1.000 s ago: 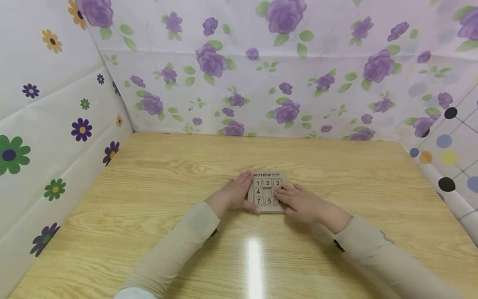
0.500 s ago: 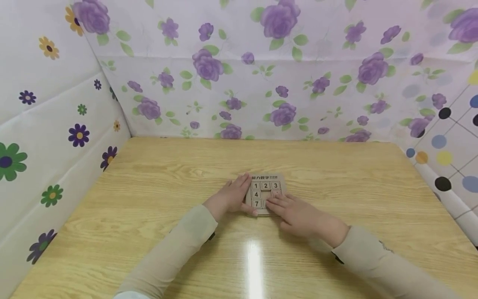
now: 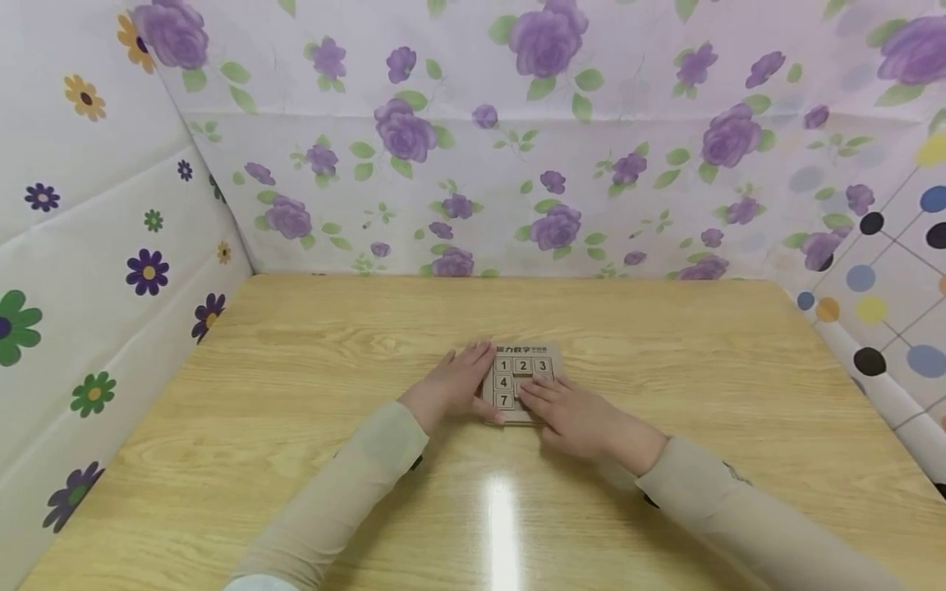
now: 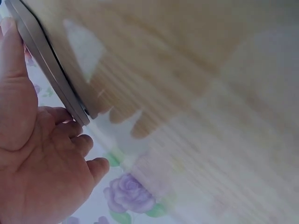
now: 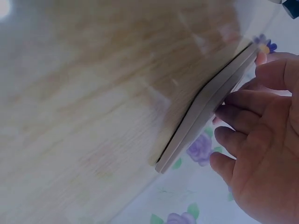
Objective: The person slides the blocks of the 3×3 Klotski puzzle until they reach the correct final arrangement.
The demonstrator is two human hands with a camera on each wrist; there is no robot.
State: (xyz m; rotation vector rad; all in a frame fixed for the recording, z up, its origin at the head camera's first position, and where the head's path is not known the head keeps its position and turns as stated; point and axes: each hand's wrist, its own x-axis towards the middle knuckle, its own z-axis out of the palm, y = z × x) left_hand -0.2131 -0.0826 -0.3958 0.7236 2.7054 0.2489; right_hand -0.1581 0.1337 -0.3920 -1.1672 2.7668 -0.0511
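A number slide puzzle lies on the table, with printed characters along its far rim. Tiles 1, 2 and 3 form the far row; tile 4 and tile 7 run down the left side. My left hand grips the frame's left side, thumb at the near corner and fingers at the far one. In the left wrist view, the thumb and fingers span the puzzle's edge. My right hand lays its extended fingertips on the tiles about the centre, hiding those at lower right.
The wood-grain table is glossy, with a bright reflection near its front. Behind it hangs a purple-flowered cloth. Patterned sheets also wall in the left side and the right side.
The right hand's fingers slid down from beside tile 3 toward the lower middle, then slightly up toward the centre. Tile 5 went from view under them. The left hand kept its hold.
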